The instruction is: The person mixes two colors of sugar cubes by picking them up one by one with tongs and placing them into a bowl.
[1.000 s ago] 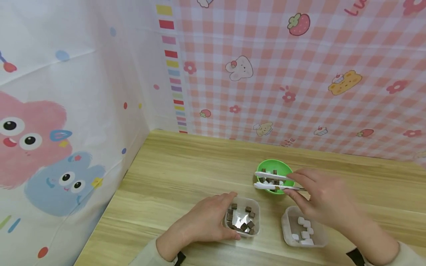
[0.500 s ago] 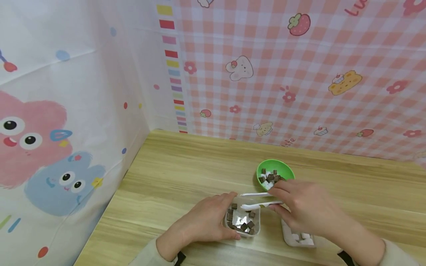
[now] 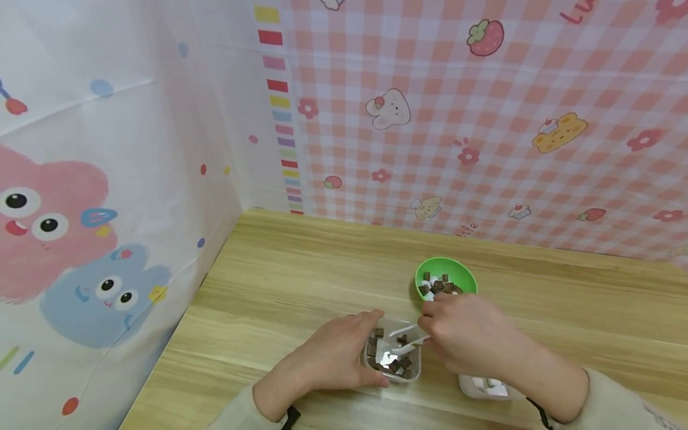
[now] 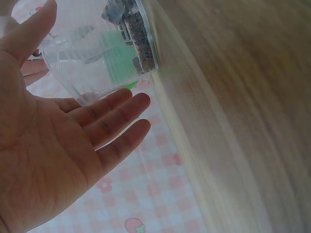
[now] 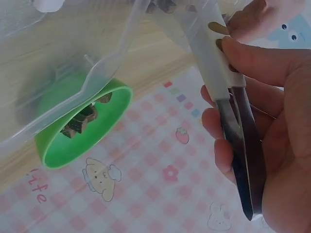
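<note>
My left hand (image 3: 333,352) steadies a clear plastic box (image 3: 417,360), thumb on the near side and forefinger on the far side. Several small brown cubes (image 3: 396,365) lie inside. In the left wrist view, its other fingers (image 4: 119,150) stretch out loosely past the box. White-tipped metal tongs (image 5: 218,63) are gripped in my right hand (image 3: 473,334); their arms stand apart, tips down in the box around a brown cube. Just beyond that hand sits a green bowl (image 3: 461,276) with brown and white cubes, its near edge partly covered by the hand.
A second clear box (image 3: 465,388) with white cubes (image 3: 497,391) stands to the right, partly under my right forearm. The wooden table (image 3: 301,263) meets a pink checked cloth (image 3: 344,137) at the back and a white patterned one (image 3: 161,149) on the left.
My right hand has swung the tongs from over the green bowl toward me and left, down into the box of brown cubes. The left hand and the box have stayed put.
</note>
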Action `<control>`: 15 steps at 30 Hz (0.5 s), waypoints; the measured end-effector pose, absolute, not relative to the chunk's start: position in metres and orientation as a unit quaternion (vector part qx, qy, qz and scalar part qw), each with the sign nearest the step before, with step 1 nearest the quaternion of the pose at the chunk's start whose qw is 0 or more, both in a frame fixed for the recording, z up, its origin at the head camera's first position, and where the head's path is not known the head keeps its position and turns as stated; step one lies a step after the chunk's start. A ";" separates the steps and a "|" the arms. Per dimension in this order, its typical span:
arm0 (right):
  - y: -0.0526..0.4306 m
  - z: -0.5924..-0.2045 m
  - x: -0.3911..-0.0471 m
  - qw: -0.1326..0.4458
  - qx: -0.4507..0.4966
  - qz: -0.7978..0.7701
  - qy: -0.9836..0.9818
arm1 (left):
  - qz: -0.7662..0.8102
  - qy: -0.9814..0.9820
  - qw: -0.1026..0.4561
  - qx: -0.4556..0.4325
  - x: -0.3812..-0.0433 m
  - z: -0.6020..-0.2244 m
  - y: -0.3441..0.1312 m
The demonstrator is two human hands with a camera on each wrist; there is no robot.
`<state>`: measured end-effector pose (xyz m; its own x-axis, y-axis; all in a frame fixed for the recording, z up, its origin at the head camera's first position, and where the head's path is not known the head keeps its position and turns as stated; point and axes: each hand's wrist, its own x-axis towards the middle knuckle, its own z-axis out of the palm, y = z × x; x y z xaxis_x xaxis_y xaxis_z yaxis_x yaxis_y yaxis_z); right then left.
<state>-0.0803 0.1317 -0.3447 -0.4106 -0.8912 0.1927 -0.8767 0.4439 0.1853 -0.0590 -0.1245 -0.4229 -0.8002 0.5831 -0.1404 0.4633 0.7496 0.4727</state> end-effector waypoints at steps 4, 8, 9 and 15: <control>0.127 -0.345 -0.081 0.122 0.529 -0.050 -0.838 | 0.211 0.925 0.140 0.284 -0.059 -0.423 -0.125; 0.121 -0.345 -0.082 0.113 0.538 -0.053 -0.834 | 0.211 0.926 0.138 0.282 -0.059 -0.424 -0.125; 0.120 -0.345 -0.082 0.109 0.539 -0.054 -0.833 | 0.211 0.926 0.138 0.282 -0.059 -0.424 -0.125; 0.110 -0.348 -0.081 0.096 0.549 -0.065 -0.828 | 0.215 0.925 0.138 0.282 -0.059 -0.424 -0.125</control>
<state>-0.0812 0.1100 -0.3479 -0.3791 -0.9212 0.0873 -0.8964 0.3890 0.2125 -0.0586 -0.1254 -0.4235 -0.8028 0.5808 -0.1348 0.4618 0.7487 0.4756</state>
